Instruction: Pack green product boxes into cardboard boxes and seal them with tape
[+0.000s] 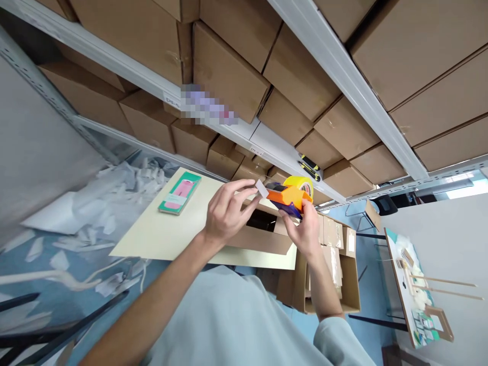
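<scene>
My right hand [305, 229] grips an orange and dark blue tape dispenser [287, 197] loaded with a yellow tape roll [301, 184]. At the dispenser's front, the fingertips of my left hand [227, 209] pinch a small whitish strip [262, 188]; whether it is the tape's end I cannot tell. Beneath both hands an open cardboard box [259, 240] rests on a pale yellow table [152, 231]. Left of my left hand lies a flat green package [180, 192] with a pink item in it.
Shelves ahead carry many brown cartons [229, 66]. Yellow-black cutters [309, 168] lie on a shelf edge. A large carton [348, 284] holding small boxes stands right of the table. White scraps [91, 203] cover the floor at left. Another table [404, 300] stands far right.
</scene>
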`<control>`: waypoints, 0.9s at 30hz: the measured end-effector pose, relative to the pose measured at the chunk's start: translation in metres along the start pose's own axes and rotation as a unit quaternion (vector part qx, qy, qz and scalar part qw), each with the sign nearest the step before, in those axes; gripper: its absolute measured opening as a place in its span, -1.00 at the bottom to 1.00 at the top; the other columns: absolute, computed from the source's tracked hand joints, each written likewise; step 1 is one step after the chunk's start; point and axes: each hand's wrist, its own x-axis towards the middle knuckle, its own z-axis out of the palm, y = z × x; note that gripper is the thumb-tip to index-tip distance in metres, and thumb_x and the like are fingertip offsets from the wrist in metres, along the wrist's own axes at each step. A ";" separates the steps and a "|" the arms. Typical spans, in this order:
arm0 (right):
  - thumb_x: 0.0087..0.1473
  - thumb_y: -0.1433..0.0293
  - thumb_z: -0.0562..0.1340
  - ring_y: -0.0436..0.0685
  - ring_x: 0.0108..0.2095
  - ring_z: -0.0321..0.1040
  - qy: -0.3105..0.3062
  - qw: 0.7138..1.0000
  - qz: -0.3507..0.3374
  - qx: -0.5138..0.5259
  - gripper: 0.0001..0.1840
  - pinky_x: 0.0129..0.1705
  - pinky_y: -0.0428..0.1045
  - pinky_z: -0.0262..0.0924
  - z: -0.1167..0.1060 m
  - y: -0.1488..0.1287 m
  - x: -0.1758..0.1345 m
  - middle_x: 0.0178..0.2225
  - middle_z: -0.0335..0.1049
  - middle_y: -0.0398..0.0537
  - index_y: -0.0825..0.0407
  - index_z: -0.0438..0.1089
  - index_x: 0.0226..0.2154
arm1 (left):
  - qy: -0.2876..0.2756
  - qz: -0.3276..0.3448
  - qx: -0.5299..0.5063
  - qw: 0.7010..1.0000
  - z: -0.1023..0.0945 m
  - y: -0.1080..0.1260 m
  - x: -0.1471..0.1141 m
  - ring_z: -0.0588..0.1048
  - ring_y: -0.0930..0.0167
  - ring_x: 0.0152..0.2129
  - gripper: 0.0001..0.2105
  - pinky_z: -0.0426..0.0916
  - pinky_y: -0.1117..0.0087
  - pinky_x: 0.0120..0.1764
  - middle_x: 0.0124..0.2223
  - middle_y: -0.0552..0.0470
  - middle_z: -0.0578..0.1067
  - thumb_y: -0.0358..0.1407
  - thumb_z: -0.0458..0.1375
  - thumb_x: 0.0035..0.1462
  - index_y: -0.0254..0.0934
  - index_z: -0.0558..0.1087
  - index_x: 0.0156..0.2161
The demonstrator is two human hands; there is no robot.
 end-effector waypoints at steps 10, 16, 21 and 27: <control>0.45 -0.04 0.29 0.36 -0.11 0.62 -0.012 0.999 -0.037 -0.034 -0.54 -0.06 0.22 0.57 -0.019 -0.026 -0.012 -0.12 0.62 0.13 -0.05 0.39 0.12 | 0.020 -0.020 -0.045 0.999 -0.047 0.018 -0.002 0.71 0.24 -0.14 -0.92 0.66 0.13 0.03 -0.08 -0.05 0.69 -0.29 0.35 0.35 -0.09 0.62 -0.08; 0.47 -0.14 0.23 0.32 -0.25 0.62 -0.109 0.989 -0.078 -0.061 -0.49 -0.19 0.14 0.53 -0.041 -0.028 -0.013 -0.24 0.63 0.07 -0.05 0.42 0.06 | -0.094 -0.172 -0.137 0.971 -0.086 0.021 0.010 0.67 0.31 -0.30 -0.84 0.67 0.26 -0.12 -0.19 0.00 0.71 -0.14 0.25 0.44 -0.11 0.65 -0.13; 0.47 -0.24 0.15 0.22 -0.42 0.55 -0.255 0.961 -0.089 -0.052 -0.34 -0.34 0.04 0.39 -0.045 -0.034 0.010 -0.32 0.60 -0.05 -0.03 0.46 0.14 | -0.176 -0.329 -0.170 0.912 -0.094 -0.019 0.007 0.70 0.25 -0.26 -0.57 0.69 0.20 -0.08 -0.17 -0.02 0.72 0.07 0.37 0.28 -0.15 0.64 0.09; 0.39 -0.28 0.21 0.01 -0.58 0.25 -0.448 0.892 -0.054 0.033 -0.37 -0.48 -0.06 0.07 -0.040 -0.037 0.068 -0.51 0.37 -0.27 -0.06 0.48 -0.21 | -0.212 -0.387 -0.216 0.871 -0.098 -0.060 -0.006 0.69 0.25 -0.32 -0.36 0.69 0.17 -0.12 -0.26 -0.05 0.70 0.22 0.42 0.13 -0.24 0.64 0.11</control>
